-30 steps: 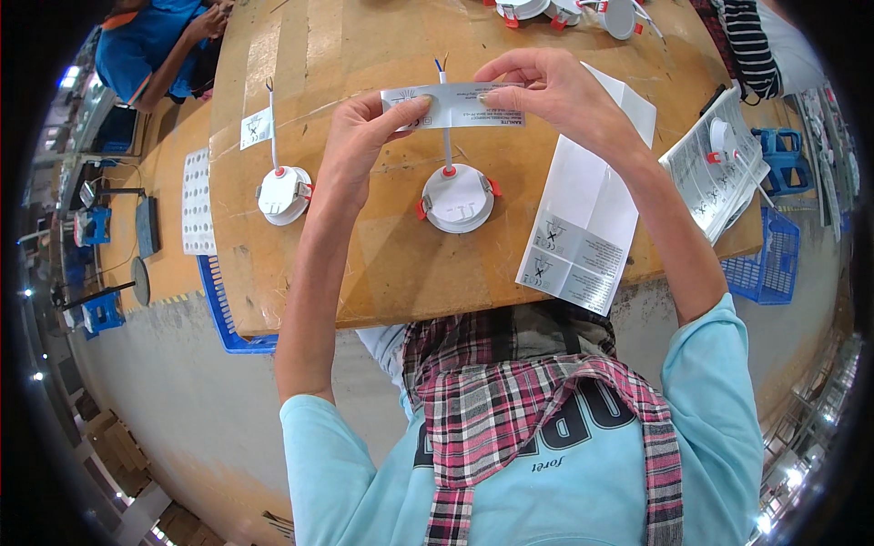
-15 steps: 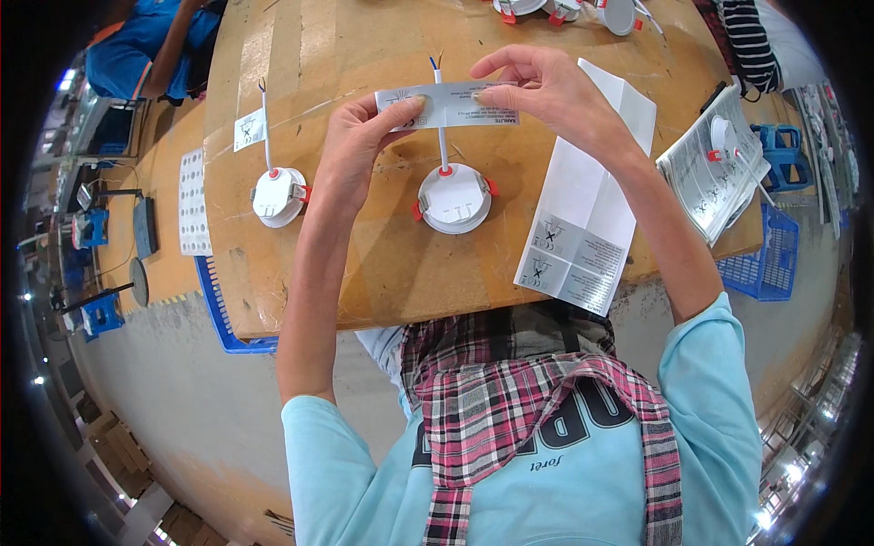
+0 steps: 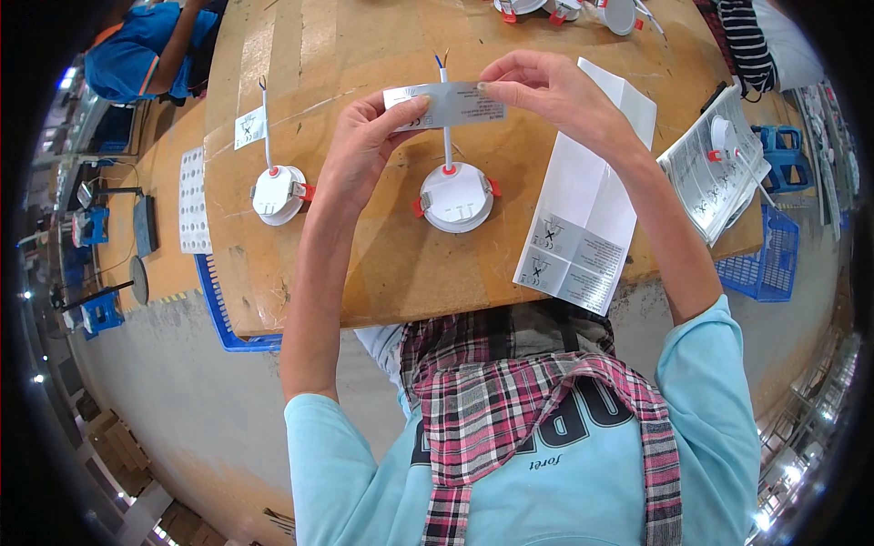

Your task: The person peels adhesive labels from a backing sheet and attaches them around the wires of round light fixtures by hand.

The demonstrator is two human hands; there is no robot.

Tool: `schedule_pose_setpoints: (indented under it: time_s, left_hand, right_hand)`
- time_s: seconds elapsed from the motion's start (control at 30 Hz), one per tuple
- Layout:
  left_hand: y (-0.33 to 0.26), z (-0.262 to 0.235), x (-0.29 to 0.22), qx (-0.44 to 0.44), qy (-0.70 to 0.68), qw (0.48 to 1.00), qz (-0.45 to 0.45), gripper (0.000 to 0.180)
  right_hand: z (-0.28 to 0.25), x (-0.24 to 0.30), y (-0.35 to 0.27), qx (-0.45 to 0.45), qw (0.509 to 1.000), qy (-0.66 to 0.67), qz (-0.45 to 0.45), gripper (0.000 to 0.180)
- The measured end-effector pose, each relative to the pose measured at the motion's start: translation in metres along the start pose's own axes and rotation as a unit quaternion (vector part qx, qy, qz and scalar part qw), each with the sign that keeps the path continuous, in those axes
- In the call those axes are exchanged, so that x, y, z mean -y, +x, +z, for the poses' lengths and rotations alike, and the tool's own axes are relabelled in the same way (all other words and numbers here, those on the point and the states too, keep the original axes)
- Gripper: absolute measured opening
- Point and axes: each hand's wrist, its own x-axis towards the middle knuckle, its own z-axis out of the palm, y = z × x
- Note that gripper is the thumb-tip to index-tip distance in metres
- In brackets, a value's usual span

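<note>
Both hands hold a small grey rectangular label stretched flat above the cardboard-covered table. My left hand pinches its left end, my right hand its right end. Behind the label runs the white cable of a round white recessed lamp with orange spring clips, lying face down below my hands. The cable's bare ends stick out above the label.
A second lamp with its cable lies to the left. An unfolded white leaflet lies to the right, a stack of leaflets further right. More lamps sit at the far edge. Blue crates stand beside the table. Another person in blue is at top left.
My hands and the label have shifted very slightly; the label stays stretched between them over the cable. Nothing else moved.
</note>
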Motion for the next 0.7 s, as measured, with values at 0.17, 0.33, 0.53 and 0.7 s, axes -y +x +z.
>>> schedule_pose_setpoints:
  time_s: [0.17, 0.33, 0.53, 0.7]
  left_hand:
    - [0.003, 0.003, -0.001, 0.009, -0.021, 1.0, 0.003, 0.025]
    - [0.004, 0.01, -0.002, 0.035, -0.025, 0.999, -0.009, 0.028]
    - [-0.003, 0.01, -0.005, -0.109, 0.19, 0.975, 0.048, 0.056]
    - [-0.044, 0.036, 0.012, -0.169, 0.34, 0.91, 0.165, 0.063]
  right_hand:
    - [0.002, -0.005, 0.007, -0.09, 0.984, -0.138, -0.07, 0.039]
    - [0.009, 0.01, 0.023, 0.036, 0.998, -0.044, -0.006, 0.044]
    - [0.014, 0.005, 0.023, 0.008, 1.0, 0.018, 0.024, 0.033]
    - [0.012, 0.005, 0.015, -0.045, 0.999, -0.013, 0.021, 0.031]
